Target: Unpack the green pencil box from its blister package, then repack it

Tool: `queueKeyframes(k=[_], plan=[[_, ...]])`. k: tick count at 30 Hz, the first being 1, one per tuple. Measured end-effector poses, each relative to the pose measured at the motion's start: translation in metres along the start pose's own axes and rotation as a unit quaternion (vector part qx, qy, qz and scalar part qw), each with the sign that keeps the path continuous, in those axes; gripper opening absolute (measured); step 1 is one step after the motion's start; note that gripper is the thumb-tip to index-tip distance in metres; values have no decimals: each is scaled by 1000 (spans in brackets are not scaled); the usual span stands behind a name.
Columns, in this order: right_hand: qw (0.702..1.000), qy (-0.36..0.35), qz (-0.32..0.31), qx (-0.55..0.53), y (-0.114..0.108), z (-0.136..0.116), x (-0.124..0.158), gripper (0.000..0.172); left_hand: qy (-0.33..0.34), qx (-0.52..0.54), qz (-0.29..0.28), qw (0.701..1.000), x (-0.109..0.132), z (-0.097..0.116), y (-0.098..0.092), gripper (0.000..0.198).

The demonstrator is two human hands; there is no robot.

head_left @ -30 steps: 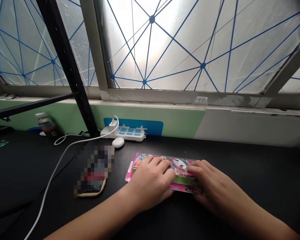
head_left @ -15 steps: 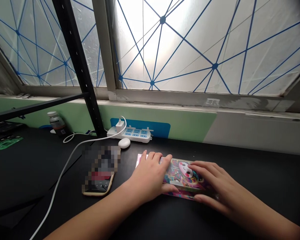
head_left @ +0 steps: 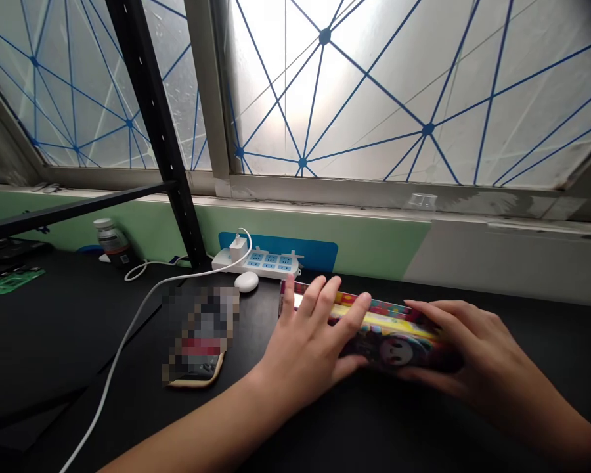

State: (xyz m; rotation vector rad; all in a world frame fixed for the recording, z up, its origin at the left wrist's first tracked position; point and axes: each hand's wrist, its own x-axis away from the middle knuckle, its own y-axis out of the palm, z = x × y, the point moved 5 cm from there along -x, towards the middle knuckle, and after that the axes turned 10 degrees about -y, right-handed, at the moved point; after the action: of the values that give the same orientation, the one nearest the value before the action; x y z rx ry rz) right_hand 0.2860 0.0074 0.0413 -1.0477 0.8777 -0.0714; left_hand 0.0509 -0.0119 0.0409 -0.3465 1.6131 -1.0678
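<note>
A long, colourful box [head_left: 398, 328] printed with a cartoon face and a yellow band is tilted up over the black desk, the face on its lower side. My left hand [head_left: 308, 335] lies over its left part, fingers across the far edge and thumb at the near edge. At the other end, my right hand [head_left: 477, 348] grips the box between fingers on top and a thumb beneath. Both hands are closed on it, and they hide parts of its ends.
A phone [head_left: 197, 381] with a blurred screen lies left of the hands. Behind it are a small white rounded case [head_left: 247, 282] and a power strip [head_left: 276, 264] with a charger [head_left: 238, 248]. A white cable [head_left: 109, 378] crosses the desk. A bottle [head_left: 113, 243] stands behind the black shelf frame [head_left: 157, 125].
The box has been turned up from lying flat, so a different side with a yellow band shows. Both hands have shifted right with it, and the right hand has wrapped round its end.
</note>
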Motion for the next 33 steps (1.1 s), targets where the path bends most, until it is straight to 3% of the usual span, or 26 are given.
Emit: queueKeyframes(k=[5,8,18,21,26,30,33], plan=[[999,-35,7,-20,-5,-26,-4,27,-4,2,-83,997,-5,0,-2,44],[999,-38,-11,-36,0,-34,-4,27,14,-6,-128,992,-3,3,0,30],[995,-47,-70,-47,21,-41,4,46,34,-13,-163,986,0,9,7,28],[991,-55,-106,-60,30,-43,6,60,27,11,-166,986,0,8,9,39],[977,-62,-175,-109,40,-41,7,80,-49,63,-170,982,4,-5,21,79],[962,-40,-224,-148,38,-33,8,81,-99,65,-241,963,9,-14,35,93],[949,-31,-256,-183,31,-24,15,79,-101,67,-255,959,9,-12,35,93]])
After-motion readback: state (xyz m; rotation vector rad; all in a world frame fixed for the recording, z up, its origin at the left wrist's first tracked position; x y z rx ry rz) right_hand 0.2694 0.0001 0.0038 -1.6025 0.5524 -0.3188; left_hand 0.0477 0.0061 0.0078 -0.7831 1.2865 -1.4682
